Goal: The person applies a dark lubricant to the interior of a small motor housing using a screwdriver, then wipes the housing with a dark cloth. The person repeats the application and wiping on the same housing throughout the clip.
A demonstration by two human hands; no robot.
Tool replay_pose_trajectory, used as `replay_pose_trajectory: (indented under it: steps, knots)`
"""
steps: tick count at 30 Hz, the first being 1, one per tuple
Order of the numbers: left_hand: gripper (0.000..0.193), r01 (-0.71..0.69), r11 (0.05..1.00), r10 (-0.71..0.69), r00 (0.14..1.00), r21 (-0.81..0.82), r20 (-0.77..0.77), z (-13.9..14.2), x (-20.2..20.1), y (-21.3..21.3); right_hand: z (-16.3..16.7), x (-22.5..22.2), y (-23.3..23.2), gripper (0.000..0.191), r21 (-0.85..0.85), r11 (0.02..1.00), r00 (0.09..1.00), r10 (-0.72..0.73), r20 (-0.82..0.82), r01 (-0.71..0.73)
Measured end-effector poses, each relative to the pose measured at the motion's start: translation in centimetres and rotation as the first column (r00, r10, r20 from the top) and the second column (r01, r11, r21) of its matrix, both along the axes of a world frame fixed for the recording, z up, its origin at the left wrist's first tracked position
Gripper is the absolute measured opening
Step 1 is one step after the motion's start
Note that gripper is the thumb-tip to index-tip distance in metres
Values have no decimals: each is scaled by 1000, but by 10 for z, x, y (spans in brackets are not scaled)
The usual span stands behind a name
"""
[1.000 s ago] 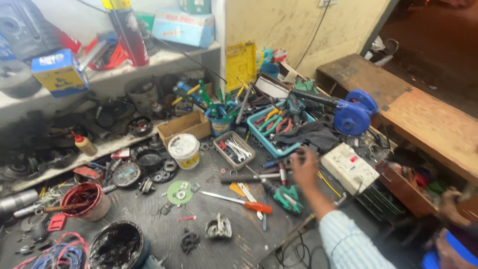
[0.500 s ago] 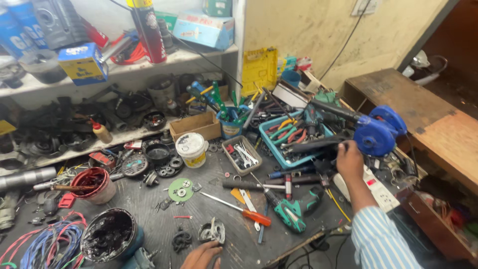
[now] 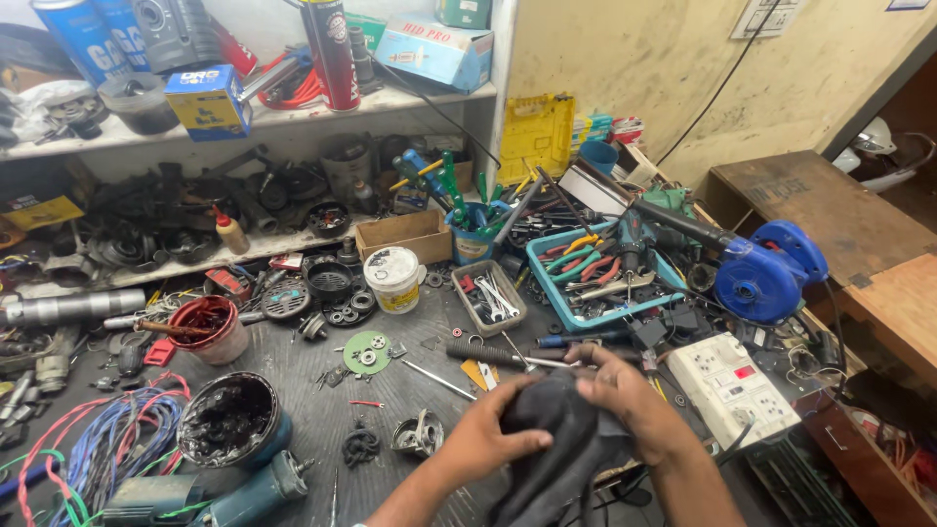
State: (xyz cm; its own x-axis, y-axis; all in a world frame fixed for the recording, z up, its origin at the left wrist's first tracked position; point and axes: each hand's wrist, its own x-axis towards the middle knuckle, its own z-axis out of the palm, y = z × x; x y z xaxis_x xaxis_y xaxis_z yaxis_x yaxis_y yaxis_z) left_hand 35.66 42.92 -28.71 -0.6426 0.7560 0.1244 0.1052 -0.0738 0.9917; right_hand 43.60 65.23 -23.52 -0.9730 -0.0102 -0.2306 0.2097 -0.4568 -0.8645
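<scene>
A dark cloth-like bundle, low over the cluttered bench, is gripped from both sides: left hand closed on its near edge, right hand clamped over the top. It looks like the handling or wiping step; a firm two-handed hold is needed, keeping off the screwdriver and white socket board beside

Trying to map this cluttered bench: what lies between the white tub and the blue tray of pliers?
In the head view, a small grey tray of wrenches sits between the white tub and the blue tray.
</scene>
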Motion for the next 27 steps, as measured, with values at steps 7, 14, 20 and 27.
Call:
replay_pose_trajectory:
  steps: [7,14,20,27]
  knots:
    - [33,-94,938,94,995,-335,-17,-16,-23,-36,-37,22,27,59,793,597,989,138,43,-118]
    - [35,14,916,-43,997,-401,-63,4,-35,-59,-100,33,55,31,768,639,999,-12,-44,41]
    - [34,-87,977,100,993,-194,59,0,-54,-58,-104,28,41,36,169,943,957,-288,-22,288]
    - [47,-482,876,307,611,-34,-730,-24,-3,-23,-107,10,-15,30,-181,894,908,-381,172,410]
